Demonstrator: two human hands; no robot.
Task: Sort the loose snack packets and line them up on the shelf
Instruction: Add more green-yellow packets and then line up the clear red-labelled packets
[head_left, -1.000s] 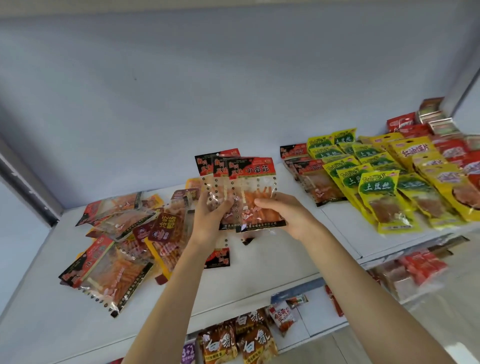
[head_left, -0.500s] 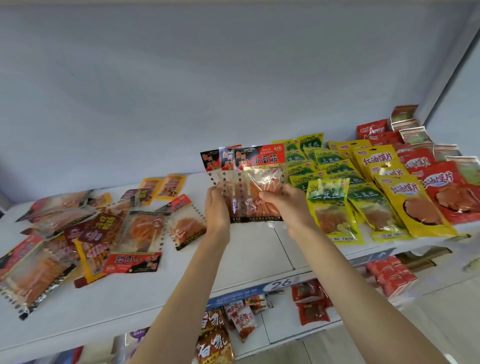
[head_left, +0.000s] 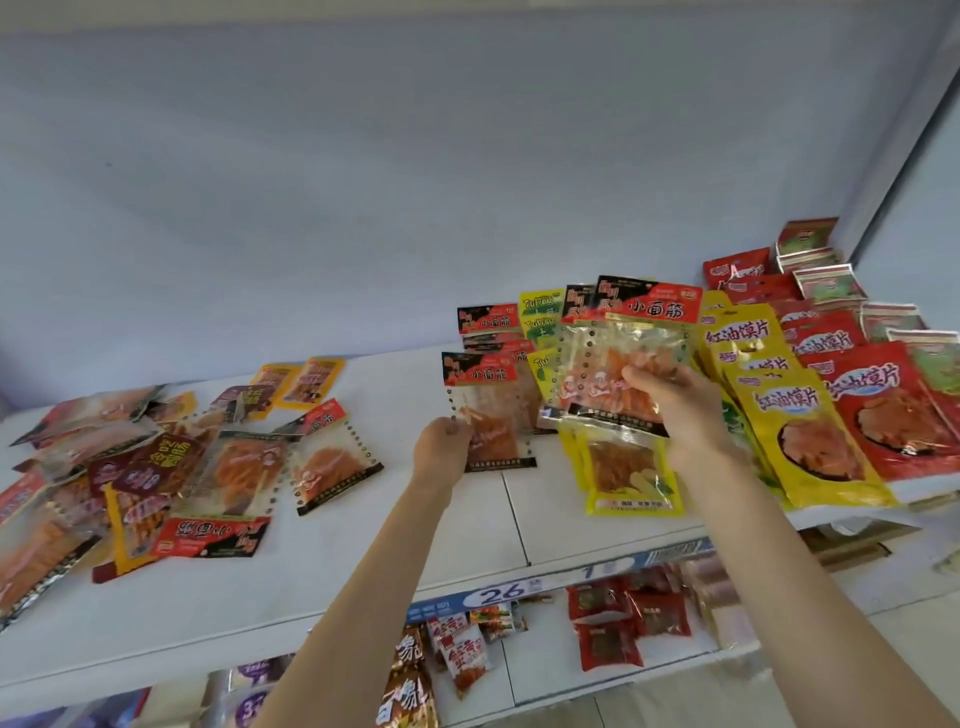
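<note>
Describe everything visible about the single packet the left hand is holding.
The clear plastic snack packet with a red-and-black header shows orange strips inside, dotted side margins and a dark bottom band. It stands roughly upright, facing the camera, over the white shelf. The left hand pinches its lower left edge, in front of matching packets lined up behind it.

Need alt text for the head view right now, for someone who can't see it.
The right hand holds a small bunch of red-topped snack packets above the sorted rows, while the left hand grips a single matching packet on the white shelf. Unsorted packets lie heaped at left.
</note>
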